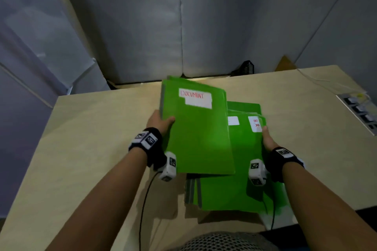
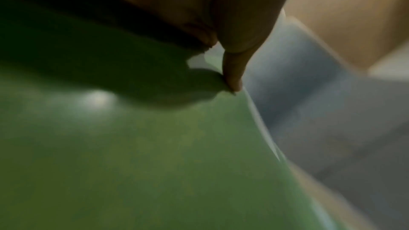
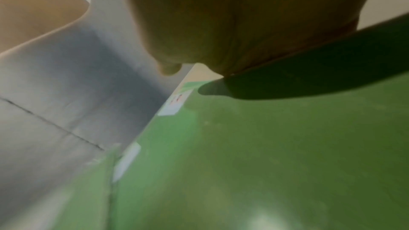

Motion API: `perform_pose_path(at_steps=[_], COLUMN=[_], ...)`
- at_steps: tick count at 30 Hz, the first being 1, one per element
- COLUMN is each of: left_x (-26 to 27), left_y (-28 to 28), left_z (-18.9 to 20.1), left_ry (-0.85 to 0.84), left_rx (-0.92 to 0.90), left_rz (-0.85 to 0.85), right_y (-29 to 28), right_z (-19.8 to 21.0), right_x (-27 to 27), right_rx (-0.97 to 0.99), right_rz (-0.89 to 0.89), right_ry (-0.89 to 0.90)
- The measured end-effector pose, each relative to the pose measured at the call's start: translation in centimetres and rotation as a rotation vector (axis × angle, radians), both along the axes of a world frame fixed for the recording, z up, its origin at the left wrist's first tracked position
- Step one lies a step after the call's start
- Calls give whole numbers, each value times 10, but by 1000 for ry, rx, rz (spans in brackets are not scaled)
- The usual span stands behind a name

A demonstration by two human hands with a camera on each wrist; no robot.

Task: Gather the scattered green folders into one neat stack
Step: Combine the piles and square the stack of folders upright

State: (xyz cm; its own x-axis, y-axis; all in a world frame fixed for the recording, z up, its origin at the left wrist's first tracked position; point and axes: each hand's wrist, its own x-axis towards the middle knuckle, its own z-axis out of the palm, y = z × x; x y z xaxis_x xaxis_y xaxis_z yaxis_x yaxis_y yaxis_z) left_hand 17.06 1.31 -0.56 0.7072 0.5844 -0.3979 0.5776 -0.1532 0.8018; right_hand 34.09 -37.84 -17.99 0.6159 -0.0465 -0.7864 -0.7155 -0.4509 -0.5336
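Left hand [image 1: 161,122] grips DOCUMENT folder [image 1: 197,128]; right hand [image 1: 268,140] grips H.R folder [image 1: 251,149]; labels legible head view only.

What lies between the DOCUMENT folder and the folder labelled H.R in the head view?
In the head view, a third green folder with a blank white label shows between the DOCUMENT folder and the H.R folder, partly covered by both.

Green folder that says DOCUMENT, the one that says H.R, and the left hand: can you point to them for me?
DOCUMENT folder [image 1: 200,138]: head view, middle of its green cover.
H.R folder [image 1: 247,149]: head view, green cover below its label.
Left hand [image 1: 160,121]: head view, back of the hand, gripping the DOCUMENT folder's left edge.
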Motion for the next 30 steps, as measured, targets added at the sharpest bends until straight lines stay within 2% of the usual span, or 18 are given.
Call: perform_pose_path(at_steps=[1,2,3,5,8,12,16,19,22,24,26,30], left_x=[-5,-9,-13,-20,-20,-17,-18,-21,-21,-20,-14,-3], left_y=[-13,-25,-33,-50,-69,-90,-82,-72,-63,-59,-51,-23], left_z=[-9,-18,-25,-28,-32,-29,-35,-34,-27,-15,-6,17], left_ry=[87,170,238,309,351,346,342,344,347,276,168,-81], left_rx=[3,14,15,21,32,-22,-179,-287,-419,-585,-692,-554], left_rz=[-43,-81,-104,-155,-230,-299,-150,-60,-55,-76,-29,8], right_y=[8,24,45,61,65,68,71,81,96,105,114,132], right_z=[11,43,97,139,145,149,146,142,148,157,166,191], right_x=[-11,-33,-61,-84,-87,-90,-94,-95,-89,-82,-73,-62], right_rx=[101,147,168,142,139,7,-12,-42,-47,-25,7,137], right_rz=[1,5,-7,-10,-31,106,82,48,30,42,70,81], right_ry=[6,34,54,25,23,-5,16,-85,-228,-336,-454,-676])
